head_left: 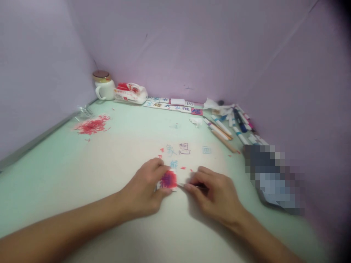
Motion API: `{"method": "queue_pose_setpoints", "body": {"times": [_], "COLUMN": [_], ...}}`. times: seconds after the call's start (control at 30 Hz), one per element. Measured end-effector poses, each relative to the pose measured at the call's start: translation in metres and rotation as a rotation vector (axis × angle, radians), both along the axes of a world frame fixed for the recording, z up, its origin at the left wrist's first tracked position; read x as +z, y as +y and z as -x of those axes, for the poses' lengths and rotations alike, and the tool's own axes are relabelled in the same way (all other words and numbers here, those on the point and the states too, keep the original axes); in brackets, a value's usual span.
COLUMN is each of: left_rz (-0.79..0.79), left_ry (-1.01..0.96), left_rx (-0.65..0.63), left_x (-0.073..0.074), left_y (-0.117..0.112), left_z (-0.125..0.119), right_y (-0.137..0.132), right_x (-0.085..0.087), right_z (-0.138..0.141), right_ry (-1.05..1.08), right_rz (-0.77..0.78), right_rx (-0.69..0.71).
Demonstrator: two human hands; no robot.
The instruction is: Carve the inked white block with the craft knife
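Two hands [149, 184] [215, 191], one held piece [169, 179], one lidded mug [108, 89], one packet [131, 95]

Table [131, 122] pale green; bearing mug [106, 90] and wipes [131, 95] rear left, shavings [94, 125] nearer, lettered strips [171, 106] rear centre, markers [241, 122] right.

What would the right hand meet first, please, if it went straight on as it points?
The right hand, thin tool leading, would likely first meet the red-and-purple piece held by the left hand; depth is unclear.
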State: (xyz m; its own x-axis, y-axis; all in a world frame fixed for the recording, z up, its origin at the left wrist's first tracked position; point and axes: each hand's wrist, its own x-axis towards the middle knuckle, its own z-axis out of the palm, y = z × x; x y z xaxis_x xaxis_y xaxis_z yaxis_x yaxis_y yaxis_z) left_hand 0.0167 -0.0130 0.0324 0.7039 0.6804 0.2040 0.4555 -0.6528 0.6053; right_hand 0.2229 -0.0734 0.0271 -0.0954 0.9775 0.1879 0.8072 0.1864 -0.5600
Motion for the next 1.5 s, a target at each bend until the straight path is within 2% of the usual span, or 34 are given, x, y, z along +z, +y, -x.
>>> {"method": "queue_pose_setpoints", "body": {"times": [0.3, 0.47, 0.8, 0.97, 1.1, 1.33, 1.5], "left_rz": [-0.018, -0.002, -0.025, -0.068, -0.09, -0.155, -0.132], "left_ry": [-0.016, -0.012, 0.044, 0.162, 0.163, 0.134, 0.162], "left_rx": [0.01, 0.017, 0.037, 0.116, 0.105, 0.087, 0.083], "left_x": [-0.003, -0.005, -0.003, 0.001, 0.002, -0.004, -0.002], "left_y": [0.0, 0.001, 0.0, -0.005, -0.008, -0.01, -0.01], "left_z": [0.0, 0.0, -0.001, 0.0, 0.001, 0.001, 0.001], "right_y": [0.001, -0.002, -0.012, -0.02, -0.023, -0.025, -0.021], "right_x": [-0.002, -0.002, 0.005, 0.003, -0.003, -0.007, -0.008], "right_z": [0.001, 0.002, 0.007, 0.014, 0.018, 0.02, 0.025], "right_ry": [0.012, -0.138, -0.356, -0.415, -0.424, -0.481, -0.484], "right_rz": [-0.053, -0.084, -0.169, -0.272, -0.334, -0.296, -0.306], "right_rx": [-0.02, -0.166, -0.146, -0.142, -0.156, -0.14, -0.183]}}
